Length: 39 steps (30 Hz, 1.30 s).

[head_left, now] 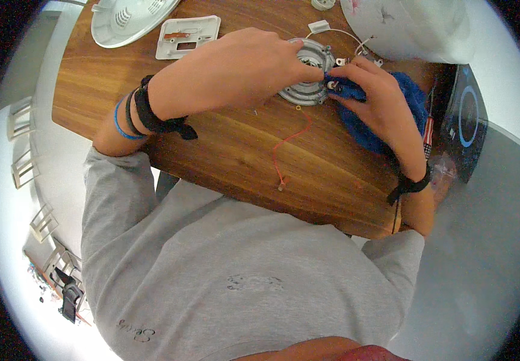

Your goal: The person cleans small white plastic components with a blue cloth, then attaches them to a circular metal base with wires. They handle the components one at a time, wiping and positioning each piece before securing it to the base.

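Observation:
A round grey metal heating plate (pixel 313 54) with ridged rings sits on the wooden table, partly covered by my left hand (pixel 257 69). That hand grips its near-left side, and the thumb reaches across to the fingers of my right hand. A blue cloth (pixel 413 90) is bunched under my right hand (pixel 371 93), which pinches a fold of it at the plate's right edge. By those fingertips shows a small pale-and-metal piece (pixel 332 86), too small to name. White wires (pixel 347 33) with a connector run behind the plate.
A red wire (pixel 284 141) lies near the table's front. A white plastic panel (pixel 206 27) and a white perforated cover (pixel 130 21) lie far left. A large white rounded housing (pixel 416 30) stands back right. A screwdriver with a striped handle (pixel 428 132) lies at the right edge.

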Available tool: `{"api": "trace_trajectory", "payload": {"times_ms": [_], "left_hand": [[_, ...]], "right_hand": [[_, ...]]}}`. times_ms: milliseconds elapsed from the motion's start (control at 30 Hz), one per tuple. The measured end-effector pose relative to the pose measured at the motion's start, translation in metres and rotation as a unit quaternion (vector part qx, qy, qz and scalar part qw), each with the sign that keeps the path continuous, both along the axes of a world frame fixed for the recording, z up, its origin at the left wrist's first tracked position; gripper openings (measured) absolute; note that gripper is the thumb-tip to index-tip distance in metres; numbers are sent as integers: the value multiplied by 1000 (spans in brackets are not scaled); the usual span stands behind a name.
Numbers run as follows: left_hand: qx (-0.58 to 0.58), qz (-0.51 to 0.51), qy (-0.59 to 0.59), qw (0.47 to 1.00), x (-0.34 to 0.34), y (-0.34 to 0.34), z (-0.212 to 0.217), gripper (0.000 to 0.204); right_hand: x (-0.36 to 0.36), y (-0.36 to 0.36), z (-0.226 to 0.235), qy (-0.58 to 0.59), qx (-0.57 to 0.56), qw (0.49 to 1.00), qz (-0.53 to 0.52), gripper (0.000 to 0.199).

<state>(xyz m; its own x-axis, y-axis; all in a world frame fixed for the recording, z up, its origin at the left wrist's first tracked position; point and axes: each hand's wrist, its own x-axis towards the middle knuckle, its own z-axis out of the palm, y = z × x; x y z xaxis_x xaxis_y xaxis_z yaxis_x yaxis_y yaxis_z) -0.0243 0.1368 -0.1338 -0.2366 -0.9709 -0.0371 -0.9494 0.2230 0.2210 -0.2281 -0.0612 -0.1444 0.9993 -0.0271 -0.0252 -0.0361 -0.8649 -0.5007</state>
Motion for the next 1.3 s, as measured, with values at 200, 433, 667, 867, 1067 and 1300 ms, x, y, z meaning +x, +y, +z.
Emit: {"api": "trace_trajectory", "payload": {"times_ms": [200,433,667,867,1067,1300], "left_hand": [[-58,-1,-16,998,-2,9,-11,56],[-29,-2,-10,1000,-3,8,-13,54],[-48,2,-14,999,-6,12,-11,51],[-58,-9,-7,998,-4,12,-15,51],[-41,2,-14,999,-7,14,-8,54],[-43,-3,-15,999,-8,11,-14,49]], "right_hand": [[-5,25,-1,-28,-96,995,-12,33],[-1,32,4,-16,-197,979,42,30],[-4,27,-6,-18,-144,989,2,28],[-4,23,-4,36,-118,991,-47,27],[-8,19,3,44,-78,994,-61,24],[-18,21,25,44,-72,995,-52,35]]}}
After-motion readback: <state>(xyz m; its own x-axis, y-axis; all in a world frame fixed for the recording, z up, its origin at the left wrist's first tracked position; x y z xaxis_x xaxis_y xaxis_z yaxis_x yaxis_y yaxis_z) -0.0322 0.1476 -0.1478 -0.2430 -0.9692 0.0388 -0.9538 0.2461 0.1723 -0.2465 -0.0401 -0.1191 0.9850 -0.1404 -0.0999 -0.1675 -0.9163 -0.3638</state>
